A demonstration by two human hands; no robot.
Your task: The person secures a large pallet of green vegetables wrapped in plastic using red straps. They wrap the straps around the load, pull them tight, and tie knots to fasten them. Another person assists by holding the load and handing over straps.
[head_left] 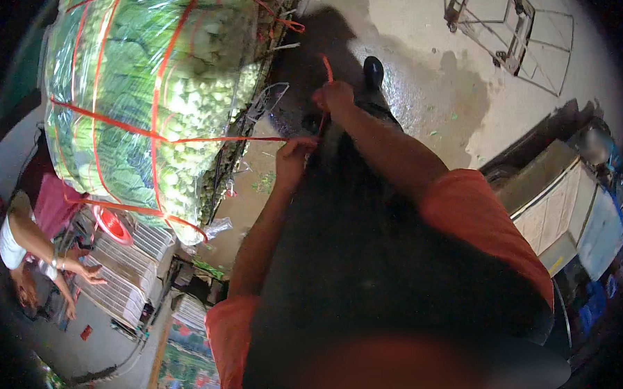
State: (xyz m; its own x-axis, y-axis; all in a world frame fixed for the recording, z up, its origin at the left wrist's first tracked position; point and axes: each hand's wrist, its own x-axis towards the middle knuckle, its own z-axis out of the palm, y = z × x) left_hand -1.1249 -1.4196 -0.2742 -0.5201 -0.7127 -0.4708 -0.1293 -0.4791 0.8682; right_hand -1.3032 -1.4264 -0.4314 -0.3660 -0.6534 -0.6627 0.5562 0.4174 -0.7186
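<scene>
A large bale of leafy green vegetables [126,72], wrapped in clear film with pale stalk ends facing right, stands at the upper left. Red straps cross it both ways. One red strap [234,140] stretches from the bale to my left hand [293,160], whose fingers are closed on it near the front of my dark apron. Farther up and to the right, my right hand [335,99] grips the same strap in a fist. A short loose end sticks up beyond that fist. Between my hands the strap runs upward, partly lost against the dark apron.
Another person's arm [41,245] reaches in at the lower left, beside a red bowl [113,225] and striped crates [124,270]. A metal-framed cart [513,36] stands at the upper right. Cardboard boxes [547,205] are at my right. The concrete floor [434,82] has wet patches.
</scene>
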